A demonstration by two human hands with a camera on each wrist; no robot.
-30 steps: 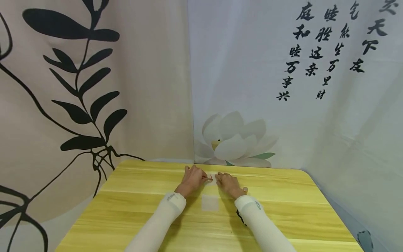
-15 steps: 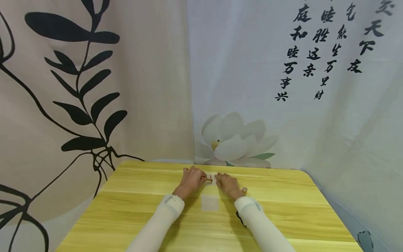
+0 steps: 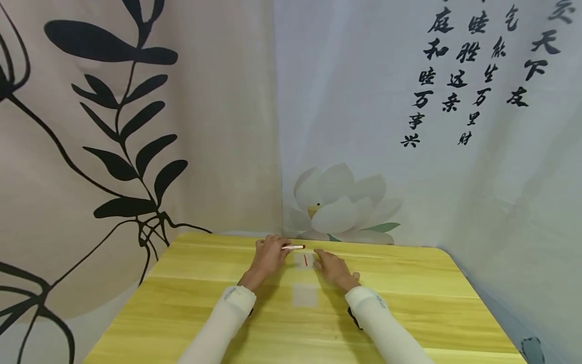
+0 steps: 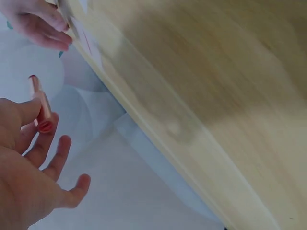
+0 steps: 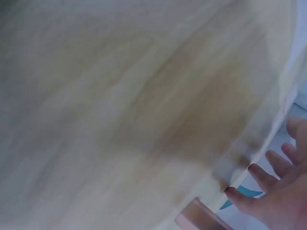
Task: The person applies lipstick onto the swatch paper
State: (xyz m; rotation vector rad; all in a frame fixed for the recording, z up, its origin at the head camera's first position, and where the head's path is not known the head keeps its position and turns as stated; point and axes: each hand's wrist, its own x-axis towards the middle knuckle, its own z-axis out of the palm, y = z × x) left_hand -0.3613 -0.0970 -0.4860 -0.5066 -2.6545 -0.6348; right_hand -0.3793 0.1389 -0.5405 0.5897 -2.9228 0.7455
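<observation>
Pinching a short pinkish stick (image 3: 295, 247), the left hand (image 3: 273, 253) holds it by the far edge of the table (image 3: 182, 303), up off the surface. Thumb and forefinger clamp its middle; the other fingers are spread apart. The red tip points toward the table's right edge; holding it up probably spares the marked sheet (image 3: 299, 263) stray smears.

That sheet lies near the far edge, roughly centred, bearing 1 thin red stroke (image 3: 306, 260). Right hand (image 3: 335, 268): fingers apart, nothing gripped, tips at the sheet's right side, likely to steady it. Contact: cannot tell.

2nd sheet, blank (image 3: 304, 296), sits closer to the near edge, in line with the 1st, presumably so both stay within reach. Both look thin, whitish, squarish, slightly see-through.

Stick is smooth, cylindrical, red at the ends. A pinkish block (image 5: 204, 215) lies just beside the right wrist, boxy, straight-sided; purpose unclear. Table: yellow wood grain, rounded far corners. Printed cloth (image 3: 227, 126) hangs behind the far edge, softly creased.
</observation>
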